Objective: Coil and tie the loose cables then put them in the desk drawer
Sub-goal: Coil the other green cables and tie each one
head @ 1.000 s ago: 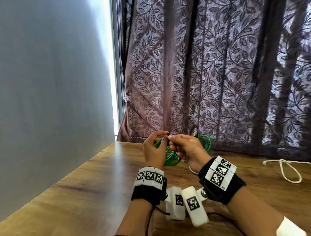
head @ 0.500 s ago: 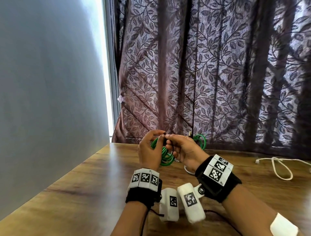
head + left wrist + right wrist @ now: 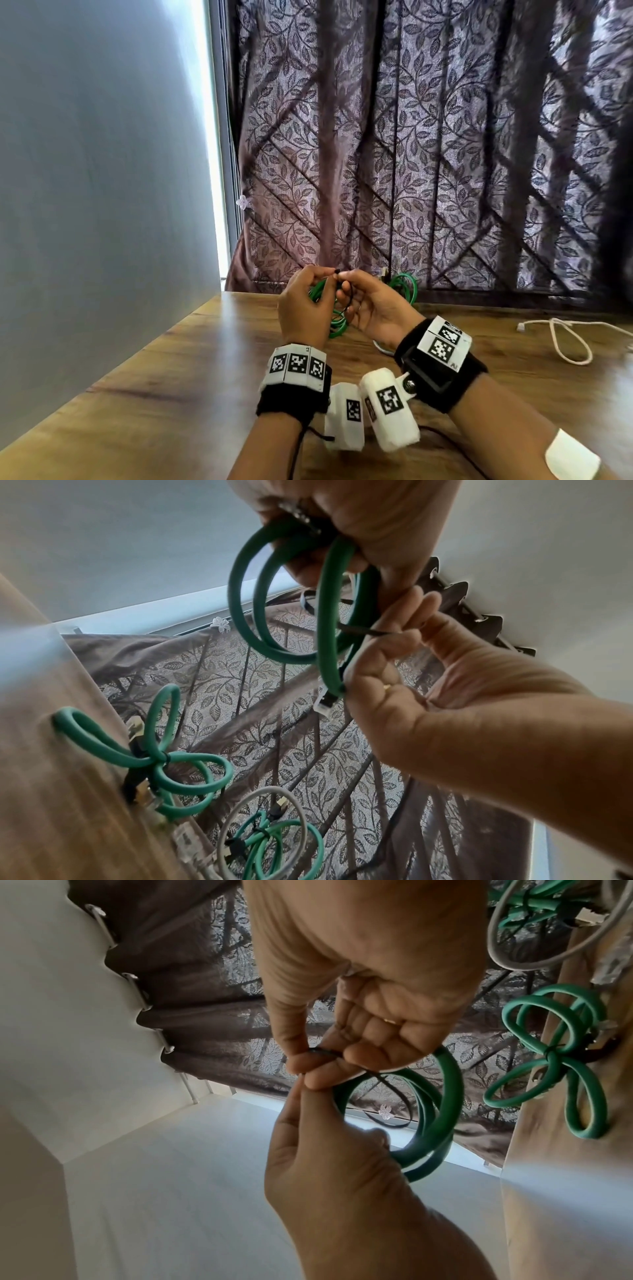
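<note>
I hold a coiled green cable (image 3: pixel 337 325) above the wooden desk (image 3: pixel 171 394). My left hand (image 3: pixel 320 279) grips the coil's gathered loops (image 3: pixel 301 547). A thin black tie (image 3: pixel 320 1051) is pinched between the thumb and forefinger of my right hand (image 3: pixel 347 277), fingertip to fingertip with the left. The tie's strand (image 3: pixel 363 631) runs behind the coil (image 3: pixel 445 1096). A white plug end (image 3: pixel 323 706) of the cable hangs by the right palm.
Two green coils tied with black ties (image 3: pixel 161 761) (image 3: pixel 267 840) and a grey cable (image 3: pixel 236 813) lie on the desk by the curtain (image 3: pixel 411 171). A loose white cable (image 3: pixel 565 339) lies at the right. A grey wall (image 3: pixel 102 171) borders the desk's left.
Both hands have stayed together at the coil. The right fingers have shifted slightly on the black tie, and a loop of it now shows below them. The head view has drifted a little.
</note>
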